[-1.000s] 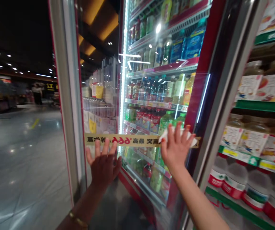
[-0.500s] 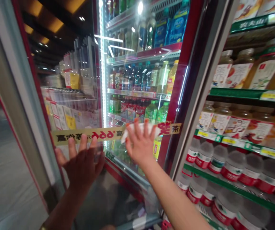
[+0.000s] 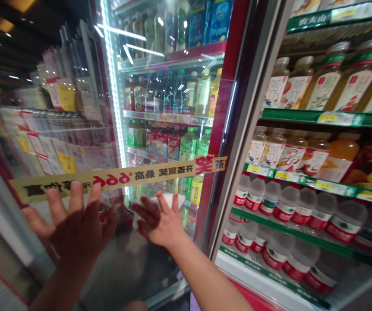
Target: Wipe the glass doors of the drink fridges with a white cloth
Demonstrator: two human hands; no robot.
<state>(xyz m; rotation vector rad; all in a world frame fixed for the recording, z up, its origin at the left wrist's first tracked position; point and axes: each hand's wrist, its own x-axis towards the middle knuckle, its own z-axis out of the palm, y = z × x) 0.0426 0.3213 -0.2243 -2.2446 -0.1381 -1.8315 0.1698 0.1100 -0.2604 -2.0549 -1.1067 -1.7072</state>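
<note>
My left hand (image 3: 79, 226) lies spread on the glass door (image 3: 124, 263), its fingertips at the lower edge of a tan printed strip (image 3: 165, 172). It holds nothing. To its right, my right hand (image 3: 166, 224) presses a thin white cloth (image 3: 180, 200) against the glass just below that strip. Its fingers are stretched over the cloth, whose edges show on both sides; whether it is paper or fabric I cannot tell. Shadow darkens the left hand and part of the right-hand fingers. Lettering on the strip appears mirrored.
To the right, an open section of the cooler has green-edged shelves (image 3: 302, 119) with several tea bottles (image 3: 323, 84) and, lower down, water bottles (image 3: 286, 209). A metal door frame (image 3: 238, 142) stands between. Drinks and boxed goods show in the glass.
My right hand has moved down with the cloth, from over the printed strip to below it, uncovering its middle lettering. The left hand stays spread on the glass. The view has shifted right.
</note>
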